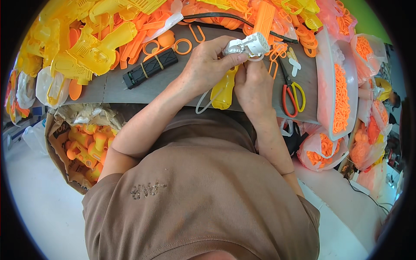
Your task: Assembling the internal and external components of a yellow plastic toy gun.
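My left hand (pixel 208 63) is closed around a white plastic mechanism (pixel 247 45) with a round ribbed end, held above the grey table. Just below it, my right hand (pixel 255 84) has its fingers curled together beside a thin white loop; what they grip is hidden. Between the hands is a yellow plastic part (pixel 224 93), its upper end covered by fingers. A pale thin tube (pixel 200 104) curves out beside that part near the table's front edge. To the right of my right hand lie scissors (pixel 289 93) with one red and one yellow handle.
Yellow shell halves (pixel 97 50) and orange parts (pixel 149 21) are heaped across the back. A black block (pixel 149 68) with bands lies at left. A clear bin (pixel 340 99) of orange rings stands at right. An open sack (pixel 60 147) of yellow-orange pieces sits lower left.
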`<state>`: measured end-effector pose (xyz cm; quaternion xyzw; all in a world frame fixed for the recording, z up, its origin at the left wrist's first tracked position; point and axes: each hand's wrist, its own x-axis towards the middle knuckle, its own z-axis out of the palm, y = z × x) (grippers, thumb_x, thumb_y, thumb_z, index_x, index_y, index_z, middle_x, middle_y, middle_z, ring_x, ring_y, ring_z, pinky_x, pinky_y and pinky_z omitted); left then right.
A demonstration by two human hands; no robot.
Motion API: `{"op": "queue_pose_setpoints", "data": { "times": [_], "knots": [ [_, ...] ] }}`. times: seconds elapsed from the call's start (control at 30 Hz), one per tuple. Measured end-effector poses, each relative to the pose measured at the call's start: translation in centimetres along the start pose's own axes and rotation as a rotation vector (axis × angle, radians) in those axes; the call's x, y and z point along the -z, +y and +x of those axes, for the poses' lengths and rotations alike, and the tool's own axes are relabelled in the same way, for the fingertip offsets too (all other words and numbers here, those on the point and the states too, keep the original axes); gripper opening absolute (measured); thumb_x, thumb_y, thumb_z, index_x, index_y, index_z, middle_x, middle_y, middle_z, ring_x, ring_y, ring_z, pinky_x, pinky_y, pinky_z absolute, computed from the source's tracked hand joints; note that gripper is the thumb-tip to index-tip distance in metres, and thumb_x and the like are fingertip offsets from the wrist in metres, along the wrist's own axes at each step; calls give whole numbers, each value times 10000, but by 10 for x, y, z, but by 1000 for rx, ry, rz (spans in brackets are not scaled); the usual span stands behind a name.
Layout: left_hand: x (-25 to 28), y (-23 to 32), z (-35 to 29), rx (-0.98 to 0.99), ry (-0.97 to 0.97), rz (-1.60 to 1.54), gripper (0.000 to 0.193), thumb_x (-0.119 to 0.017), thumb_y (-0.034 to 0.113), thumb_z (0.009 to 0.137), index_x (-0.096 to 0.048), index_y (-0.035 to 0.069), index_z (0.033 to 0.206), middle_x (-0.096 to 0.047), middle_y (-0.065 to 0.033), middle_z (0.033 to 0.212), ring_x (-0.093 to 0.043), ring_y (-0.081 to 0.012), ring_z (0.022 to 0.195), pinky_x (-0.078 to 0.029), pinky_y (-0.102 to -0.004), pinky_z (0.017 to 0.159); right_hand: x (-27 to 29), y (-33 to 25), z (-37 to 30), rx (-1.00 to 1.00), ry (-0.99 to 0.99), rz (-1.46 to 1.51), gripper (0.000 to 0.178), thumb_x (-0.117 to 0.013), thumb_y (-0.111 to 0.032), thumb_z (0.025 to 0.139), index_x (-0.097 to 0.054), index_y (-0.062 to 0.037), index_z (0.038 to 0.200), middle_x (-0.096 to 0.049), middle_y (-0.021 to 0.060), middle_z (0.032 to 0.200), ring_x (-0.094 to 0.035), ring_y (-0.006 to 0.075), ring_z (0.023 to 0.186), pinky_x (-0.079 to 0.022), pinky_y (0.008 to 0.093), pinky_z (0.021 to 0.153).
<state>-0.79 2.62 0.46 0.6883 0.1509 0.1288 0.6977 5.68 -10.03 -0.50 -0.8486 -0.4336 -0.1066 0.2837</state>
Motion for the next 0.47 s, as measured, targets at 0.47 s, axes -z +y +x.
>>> {"op": "queue_pose_setpoints", "data": {
  "times": [0.47],
  "knots": [
    [-19, -8, 7, -265, 24, 192, 283, -658, 171, 827, -587, 19, 1054, -647, -142, 779, -643, -231, 710, -508, -341, 639, 16, 16, 11, -733, -142, 887, 201, -617, -11, 738, -585, 16, 934, -612, 95, 734, -524, 141, 453, -499, 276, 418]
  ]
}}
